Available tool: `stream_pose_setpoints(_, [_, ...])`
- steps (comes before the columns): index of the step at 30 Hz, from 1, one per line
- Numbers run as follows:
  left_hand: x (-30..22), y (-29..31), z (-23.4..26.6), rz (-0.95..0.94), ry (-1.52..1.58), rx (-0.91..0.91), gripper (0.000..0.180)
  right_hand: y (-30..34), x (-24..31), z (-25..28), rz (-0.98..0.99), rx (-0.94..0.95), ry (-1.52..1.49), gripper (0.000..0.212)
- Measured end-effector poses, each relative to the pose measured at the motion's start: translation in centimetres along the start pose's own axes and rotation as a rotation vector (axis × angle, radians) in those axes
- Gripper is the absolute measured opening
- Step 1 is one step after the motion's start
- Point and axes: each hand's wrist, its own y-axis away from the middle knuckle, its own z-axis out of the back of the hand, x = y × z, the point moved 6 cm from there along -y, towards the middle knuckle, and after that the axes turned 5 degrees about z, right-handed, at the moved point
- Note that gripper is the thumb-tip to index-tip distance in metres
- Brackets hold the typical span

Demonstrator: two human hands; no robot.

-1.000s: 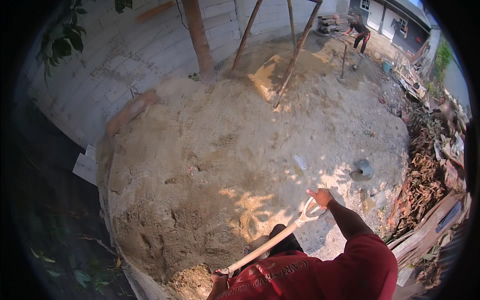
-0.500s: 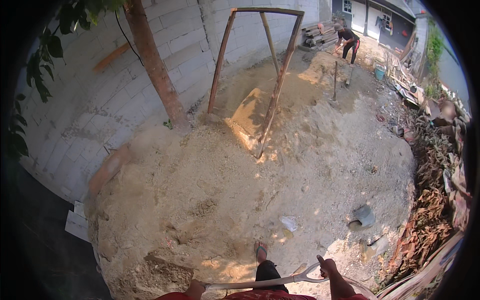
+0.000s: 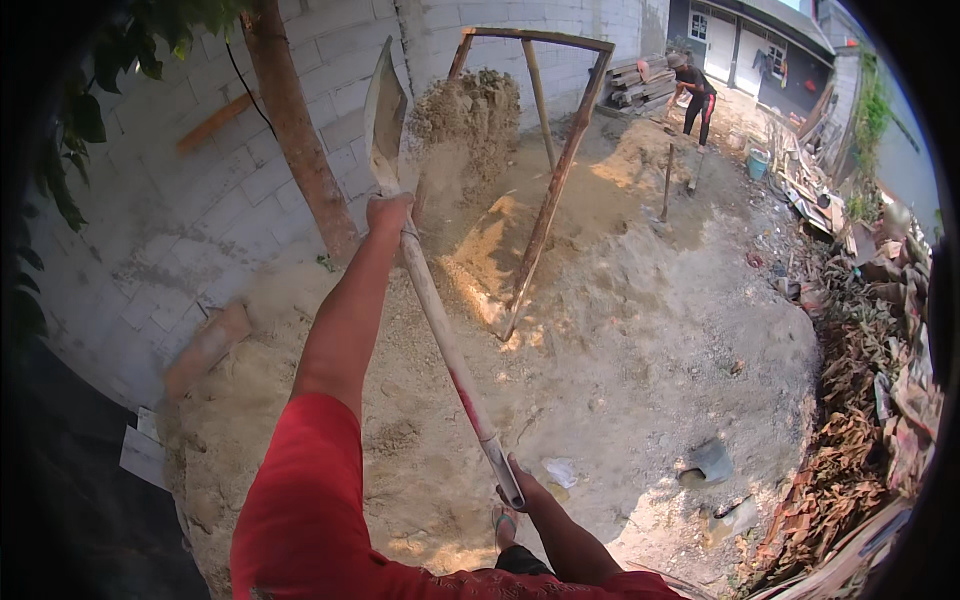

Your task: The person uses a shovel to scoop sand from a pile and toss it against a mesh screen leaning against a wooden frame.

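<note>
A shovel point(image 3: 440, 325) slants up and away in front of me. My left hand point(image 3: 388, 212) is wrapped round its shaft just below the metal blade, at the end of an outstretched arm. At the near end of the shaft, my right hand point(image 3: 522, 488) grips the handle, partly hidden by it. The shovel blade point(image 3: 384, 120) is raised and tilted on edge. Right of it, a mass of sandy soil point(image 3: 475, 120) hangs in the air, loose from the blade. Behind stands a leaning wooden frame point(image 3: 560, 190), partly covered by the flying soil, with a sand heap point(image 3: 490, 240) at its foot.
A tree trunk point(image 3: 300, 130) stands before the block wall point(image 3: 220, 210) on the left. Dry leaves and debris point(image 3: 850, 400) line the right side. A grey bucket-like container point(image 3: 710, 460) lies on the ground. Farther back, another person point(image 3: 692, 95) bends over near stacked beams point(image 3: 640, 82).
The shovel has swung up from low across my body to far out ahead. My left arm has stretched forward, and soil has flown off the blade toward the wooden frame.
</note>
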Motion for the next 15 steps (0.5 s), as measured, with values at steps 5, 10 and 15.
stream_pose_setpoints(5, [0.6, 6.2, 3.9, -0.06, 0.34, 0.246, 0.027, 2.5, -0.3, 5.4, -0.052, -0.069, 0.11, 0.068])
stream_pose_setpoints(10, [22.3, 17.8, 12.8, 0.453, 0.532, 0.223, 0.01, 9.5, -9.2, 19.8, -0.215, -0.327, 0.806, 0.084])
stream_pose_setpoints(15, [49.1, 40.4, 32.0, 1.044, 0.526, -0.042, 0.02, 22.6, -17.9, 24.1, -0.512, -0.33, 1.01, 0.089])
